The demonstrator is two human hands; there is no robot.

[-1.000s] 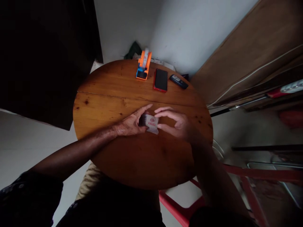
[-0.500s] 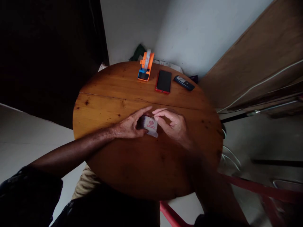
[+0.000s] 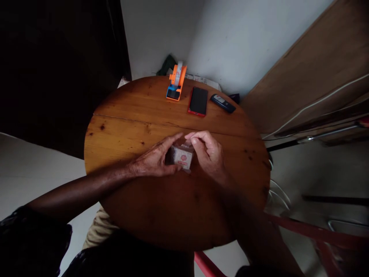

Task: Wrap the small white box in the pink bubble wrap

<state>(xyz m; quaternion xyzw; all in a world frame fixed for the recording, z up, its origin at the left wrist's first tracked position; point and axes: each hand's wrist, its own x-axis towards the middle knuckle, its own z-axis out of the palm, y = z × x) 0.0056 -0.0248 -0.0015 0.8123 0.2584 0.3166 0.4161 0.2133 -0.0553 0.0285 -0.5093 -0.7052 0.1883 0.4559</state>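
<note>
A small whitish box (image 3: 182, 158) with a red print on top sits near the middle of the round wooden table. Clear plastic wrap (image 3: 188, 147) surrounds it and sticks out at its edges. My left hand (image 3: 157, 157) curves around the box's left side, thumb along the near side and fingers at the far side. At the box's far right corner, my right hand (image 3: 209, 151) is closed in a pinch, thumb against forefinger, on the edge of the wrap. The fingertips partly hide what is pinched.
An orange and blue tape dispenser (image 3: 175, 82) stands at the table's far side. Right of it lie a phone in a red case (image 3: 198, 101) and a dark handheld device (image 3: 223, 103). A pale wall (image 3: 230, 42) rises behind, and a red chair (image 3: 311, 231) is at the lower right.
The near flap of wrap that stuck out before now shows less. My right fingers have lifted and curled a little at the far corner. The view has shifted slightly.
</note>
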